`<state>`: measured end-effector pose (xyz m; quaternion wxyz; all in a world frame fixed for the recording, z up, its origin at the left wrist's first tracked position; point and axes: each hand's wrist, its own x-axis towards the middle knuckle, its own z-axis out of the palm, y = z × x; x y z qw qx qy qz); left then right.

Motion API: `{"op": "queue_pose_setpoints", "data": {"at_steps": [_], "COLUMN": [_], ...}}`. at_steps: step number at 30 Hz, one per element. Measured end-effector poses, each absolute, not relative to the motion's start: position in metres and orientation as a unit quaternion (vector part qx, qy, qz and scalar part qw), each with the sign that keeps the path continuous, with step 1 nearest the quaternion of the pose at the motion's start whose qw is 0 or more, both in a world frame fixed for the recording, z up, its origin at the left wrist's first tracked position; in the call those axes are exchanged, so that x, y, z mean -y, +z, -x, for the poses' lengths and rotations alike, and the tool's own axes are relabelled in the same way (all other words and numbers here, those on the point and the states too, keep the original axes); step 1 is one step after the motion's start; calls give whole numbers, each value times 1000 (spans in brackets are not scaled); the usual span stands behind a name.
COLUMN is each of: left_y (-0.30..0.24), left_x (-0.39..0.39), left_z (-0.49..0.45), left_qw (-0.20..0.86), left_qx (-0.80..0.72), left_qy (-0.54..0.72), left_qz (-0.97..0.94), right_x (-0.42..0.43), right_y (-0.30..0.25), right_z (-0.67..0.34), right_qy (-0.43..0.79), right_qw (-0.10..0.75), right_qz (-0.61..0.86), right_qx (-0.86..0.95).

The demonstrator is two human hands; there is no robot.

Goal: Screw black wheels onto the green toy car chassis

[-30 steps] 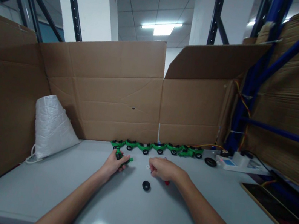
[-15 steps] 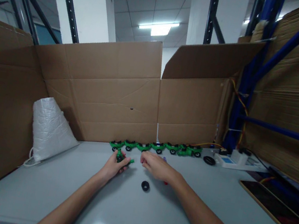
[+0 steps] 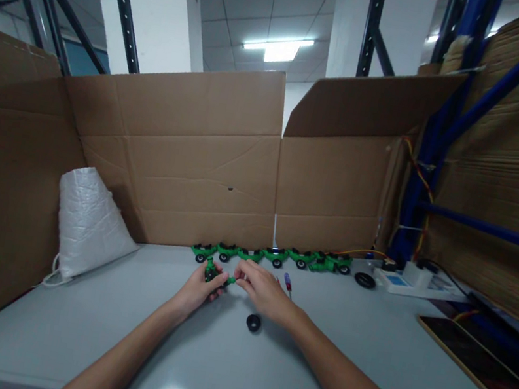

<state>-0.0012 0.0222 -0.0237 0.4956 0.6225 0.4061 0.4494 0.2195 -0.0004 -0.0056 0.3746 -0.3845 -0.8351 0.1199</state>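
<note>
Operator's L hand [image 3: 198, 287], ctr of frame, is gripping a green toy part [image 3: 210, 270], thumb and fingers closing round it. The part is sitting just below the L end of a row of green toy vehicles [image 3: 277, 257], one end pointing toward the R hand [image 3: 263, 291]. R hand is hovering just R of ctr, fingertips bunching at that end; cannot tell if they're pinching a small item or touching the part. A black wheel [image 3: 253, 323] is lying below the R hand, lower ctr, on the grey table [image 3: 190, 369]. A screwdriver [image 3: 287, 281] is lying just R of the R hand, partly hidden. Further R, approx. mid-height, a black ring [image 3: 365, 280] is lying near a white power strip [image 3: 397, 282]. A silvery bag [image 3: 92, 226] is standing at L.
</note>
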Motion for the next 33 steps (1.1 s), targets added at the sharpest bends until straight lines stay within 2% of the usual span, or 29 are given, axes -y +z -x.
{"op": "queue_pose_setpoints", "data": {"at_steps": [5, 11, 14, 21, 27, 33], "left_y": [-15, -7, -7, -10, -8, -7], "left_x": [-14, -8, -8, -10, -10, -8], "left_z": [-2, -4, -4, -2, -2, -3], "left_qw": [523, 553, 546, 527, 513, 550], "left_qx": [-401, -384, -384, -396, -391, -355], "left_qy": [438, 452, 455, 460, 475, 478], "left_qz": [-611, -585, -590, -594, -599, -585], "right_x": [-3, -10, -13, -17, -16, -10], "right_y": [-10, -15, -17, -18, -19, -14], "right_z": [-215, -208, -207, -211, -208, -206], "right_qy": [167, 420, 473, 524, 502, 487], "right_qw": [423, 449, 466, 449, 459, 467], "right_qz": [380, 341, 301, 302, 289, 279], "right_qx": [806, 712, 684, 659, 674, 683]}}
